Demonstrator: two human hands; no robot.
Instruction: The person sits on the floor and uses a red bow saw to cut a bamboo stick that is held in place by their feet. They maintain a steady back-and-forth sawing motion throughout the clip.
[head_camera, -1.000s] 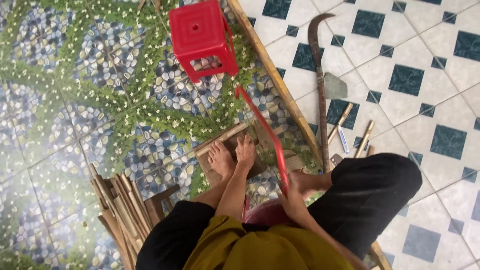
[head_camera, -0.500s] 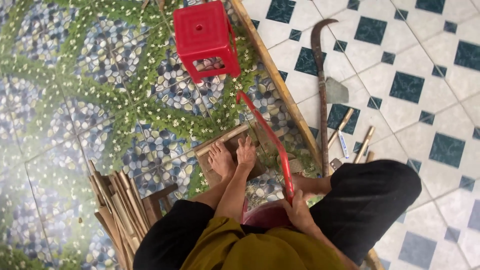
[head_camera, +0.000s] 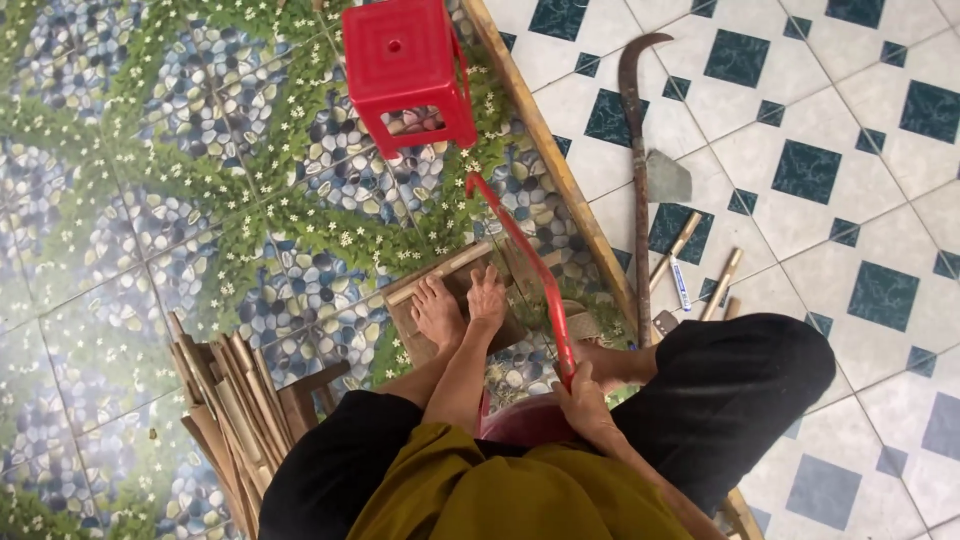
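Gripping the handle end of a red-framed bow saw (head_camera: 520, 270), the right hand (head_camera: 585, 405) is clenched around it just above the knees, the frame slanting away over a pale bamboo stick (head_camera: 440, 275) pinned on a brown wooden block (head_camera: 500, 325) by two bare feet. The left hand is out of sight. Nearby lie a long bamboo pole (head_camera: 555, 165), a red plastic stool (head_camera: 405, 70), a curved sickle (head_camera: 640, 150) and bundled bamboo strips (head_camera: 225, 410) on the tiled floor (head_camera: 850, 200).

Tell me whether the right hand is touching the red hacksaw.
Touching. The head view shows the right hand wrapped around the near end of the red hacksaw, fingers closed on its handle with no gap, above the wooden block.
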